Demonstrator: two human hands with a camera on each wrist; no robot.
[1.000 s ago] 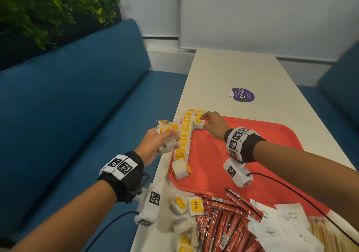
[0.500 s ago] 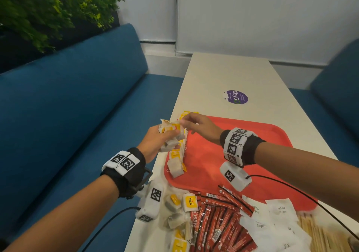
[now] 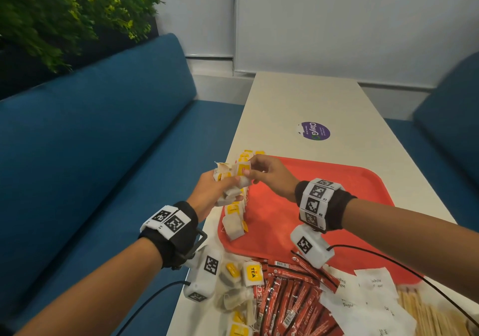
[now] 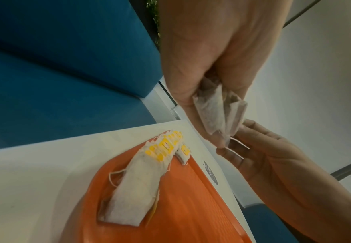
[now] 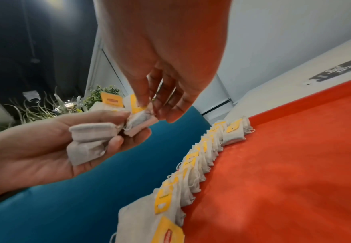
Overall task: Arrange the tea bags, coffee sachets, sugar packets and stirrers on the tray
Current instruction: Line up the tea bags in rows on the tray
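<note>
A bunch of tea bags is gripped in the left hand — one yellow-tagged bag is pinched by the right hand above the red tray.

A long pale tabletop is carrying a red tray sitting near its left edge. A round purple sticker is lying beyond the tray. Along the near edge, loose tea bags, red coffee sachets, white sugar packets and wooden stirrers are lying side by side.
</note>
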